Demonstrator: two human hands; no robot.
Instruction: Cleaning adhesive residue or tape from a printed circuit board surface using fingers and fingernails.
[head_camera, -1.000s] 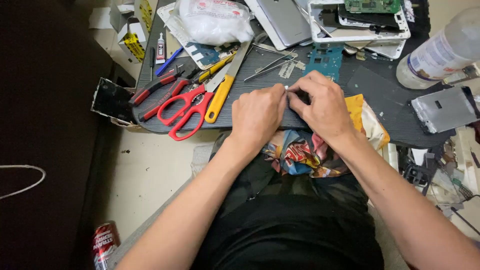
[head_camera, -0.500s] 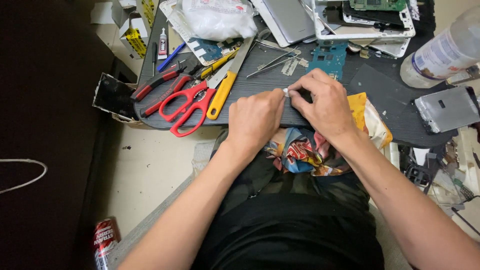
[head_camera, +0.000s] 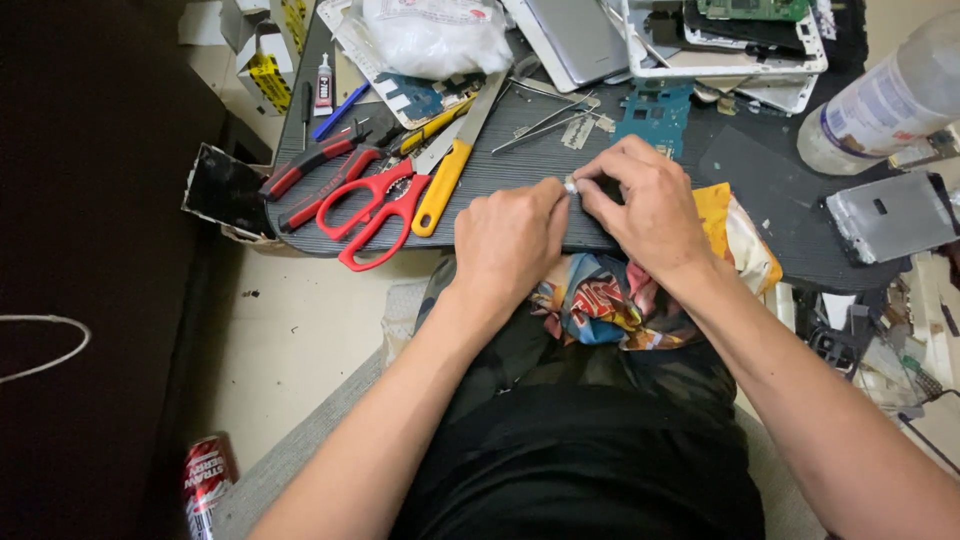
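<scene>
Dark and ridged, the work board (head_camera: 500, 170) lies across your lap with tools and phone parts spread over it.

At the near edge of that board, a tiny silver part (head_camera: 570, 186) sits between your two hands. It is too small to tell what it is. Your left hand (head_camera: 512, 240) is curled shut, with its fingertips pinching the tiny silver part from the left. Your right hand (head_camera: 645, 205) is bent over it too, and its fingertips pinch the same part from the right. Both hands rest on the board's near edge and touch each other at the fingertips.

Just under your right hand, a bright, colourful cloth (head_camera: 610, 300) hangs off the board onto your lap.

Left of your hands on the board lie red scissors (head_camera: 375, 210), open a little. A knife with a yellow handle (head_camera: 450, 170) lies just beside the scissors, touching them. Farther left are pliers with red and black handles (head_camera: 315, 170).

Behind your hands, near the far side of the board, lie metal tweezers (head_camera: 545, 120) and a blue circuit board (head_camera: 655, 115).

Off the board's right end stands a clear plastic bottle (head_camera: 885, 100), tipped over a bit, and a grey metal plate (head_camera: 890, 215) lies near it.

Down on the floor, well left of the board, lies a red can (head_camera: 207, 480).
</scene>
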